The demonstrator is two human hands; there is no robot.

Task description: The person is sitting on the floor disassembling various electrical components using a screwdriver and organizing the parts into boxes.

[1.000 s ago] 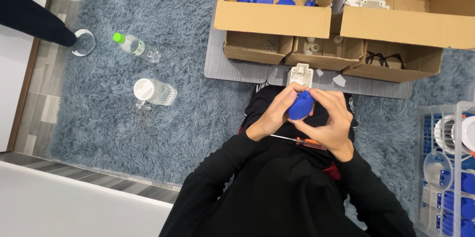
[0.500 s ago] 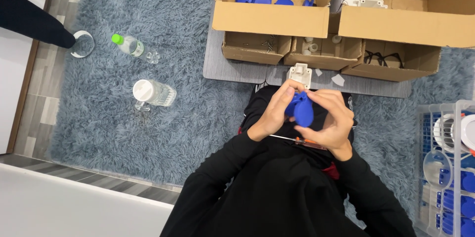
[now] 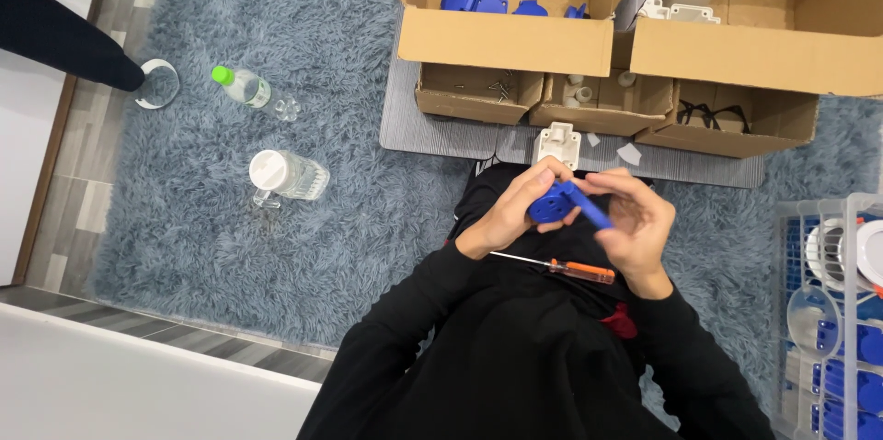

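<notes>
Beyond hands (image 3: 589,215): cardboard box (image 3: 506,40) (blue parts (image 3: 474,0)); screws box (image 3: 478,95).

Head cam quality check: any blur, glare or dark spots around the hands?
Head view: even, soft light, no hard shadows on the rug; right hand slightly motion-blurred, left hand and blue part fairly sharp; black sleeves swallow detail; mild glare on the clear jar.

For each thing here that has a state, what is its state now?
Blue plastic part: held in both hands, flap swung open.
Left hand: gripping the part.
Right hand: gripping the flap.
Screwdriver: lying on lap, unused.
Green-capped bottle: capped, lying down.
Large boxes: open.
</notes>
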